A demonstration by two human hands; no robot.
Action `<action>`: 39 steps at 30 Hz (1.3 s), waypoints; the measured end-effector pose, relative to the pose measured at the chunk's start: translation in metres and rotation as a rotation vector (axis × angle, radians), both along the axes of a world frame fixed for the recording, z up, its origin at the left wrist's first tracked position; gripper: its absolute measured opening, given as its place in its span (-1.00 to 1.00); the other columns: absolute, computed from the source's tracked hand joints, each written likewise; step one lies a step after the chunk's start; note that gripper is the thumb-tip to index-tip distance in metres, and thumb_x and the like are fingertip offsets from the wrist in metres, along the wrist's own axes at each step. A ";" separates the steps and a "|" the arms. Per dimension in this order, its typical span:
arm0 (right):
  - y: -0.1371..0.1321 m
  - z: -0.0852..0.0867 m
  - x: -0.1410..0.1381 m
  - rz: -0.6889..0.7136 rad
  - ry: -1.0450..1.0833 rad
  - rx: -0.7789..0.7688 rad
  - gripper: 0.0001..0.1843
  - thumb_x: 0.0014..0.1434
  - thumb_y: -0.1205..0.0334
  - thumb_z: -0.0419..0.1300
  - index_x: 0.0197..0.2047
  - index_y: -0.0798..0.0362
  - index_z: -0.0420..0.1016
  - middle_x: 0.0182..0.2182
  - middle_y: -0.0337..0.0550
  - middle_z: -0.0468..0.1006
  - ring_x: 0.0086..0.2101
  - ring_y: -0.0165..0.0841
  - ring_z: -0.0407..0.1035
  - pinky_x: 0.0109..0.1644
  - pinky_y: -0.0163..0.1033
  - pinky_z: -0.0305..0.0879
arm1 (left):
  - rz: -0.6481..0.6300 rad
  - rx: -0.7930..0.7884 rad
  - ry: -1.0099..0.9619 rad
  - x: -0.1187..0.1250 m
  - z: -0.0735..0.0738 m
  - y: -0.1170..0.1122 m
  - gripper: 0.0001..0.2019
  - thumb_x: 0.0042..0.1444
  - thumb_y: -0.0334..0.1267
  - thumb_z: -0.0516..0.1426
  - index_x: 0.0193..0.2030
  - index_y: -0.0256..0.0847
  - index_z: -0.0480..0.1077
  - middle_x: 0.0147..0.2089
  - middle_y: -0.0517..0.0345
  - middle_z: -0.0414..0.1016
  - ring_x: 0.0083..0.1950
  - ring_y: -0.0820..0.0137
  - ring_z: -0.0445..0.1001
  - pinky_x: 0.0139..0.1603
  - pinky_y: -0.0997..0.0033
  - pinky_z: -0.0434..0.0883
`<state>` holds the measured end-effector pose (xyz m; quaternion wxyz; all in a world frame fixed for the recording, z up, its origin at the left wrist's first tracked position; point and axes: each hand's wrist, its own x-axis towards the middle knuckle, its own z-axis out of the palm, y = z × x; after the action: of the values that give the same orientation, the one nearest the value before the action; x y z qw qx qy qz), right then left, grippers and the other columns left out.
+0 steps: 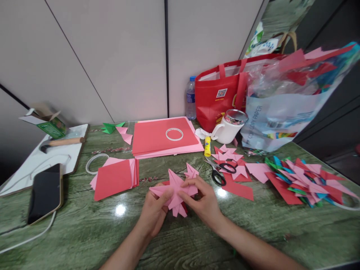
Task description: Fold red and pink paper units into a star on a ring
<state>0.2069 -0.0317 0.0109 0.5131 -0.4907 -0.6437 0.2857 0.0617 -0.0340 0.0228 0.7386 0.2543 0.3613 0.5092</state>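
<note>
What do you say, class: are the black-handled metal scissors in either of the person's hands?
No: the scissors lie apart, beyond the right hand, while it and the left hand hold a pink folded-paper star.

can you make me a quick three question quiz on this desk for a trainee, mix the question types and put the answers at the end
1. True or false: the left hand and right hand both touch the pink star.
2. What colour is the cap of the bottle? A: red; B: blue; C: white.
3. Fill in the two missing words: on top of the large stack lies a ____ ____.

Key: 1. True. 2. B. 3. White ring.
</note>
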 end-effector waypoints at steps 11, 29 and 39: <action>-0.001 -0.001 -0.003 -0.022 -0.026 0.051 -0.93 -0.01 0.36 0.27 -0.38 0.04 0.50 -0.46 -0.22 0.47 -0.41 -0.37 0.38 -0.33 -0.30 0.29 | 0.084 -0.020 0.018 0.004 -0.002 0.000 -0.83 -0.13 -0.35 0.31 -0.37 -0.34 0.45 -0.44 0.14 0.52 -0.40 0.49 0.46 -0.34 0.55 0.41; -0.004 -0.001 -0.006 -0.034 -0.045 0.085 -0.93 0.04 0.34 0.21 -0.35 0.02 0.48 -0.44 -0.18 0.49 -0.38 -0.33 0.40 -0.29 -0.24 0.35 | 0.076 -0.038 0.138 0.006 0.006 -0.002 -0.75 -0.26 -0.34 0.35 -0.35 -0.35 0.56 -0.38 -0.01 0.61 -0.35 0.30 0.54 -0.28 0.41 0.45; -0.005 -0.001 -0.004 0.040 -0.083 0.101 -0.89 0.06 0.21 0.22 -0.31 0.02 0.50 -0.44 -0.17 0.48 -0.38 -0.33 0.38 -0.29 -0.24 0.35 | 0.155 -0.089 0.203 0.006 0.003 -0.004 -0.77 -0.30 -0.32 0.36 -0.42 -0.36 0.56 -0.42 0.01 0.61 -0.39 0.33 0.53 -0.31 0.43 0.45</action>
<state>0.2032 -0.0366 0.0097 0.5041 -0.4626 -0.6879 0.2424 0.0677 -0.0376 0.0262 0.6672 0.2427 0.4751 0.5198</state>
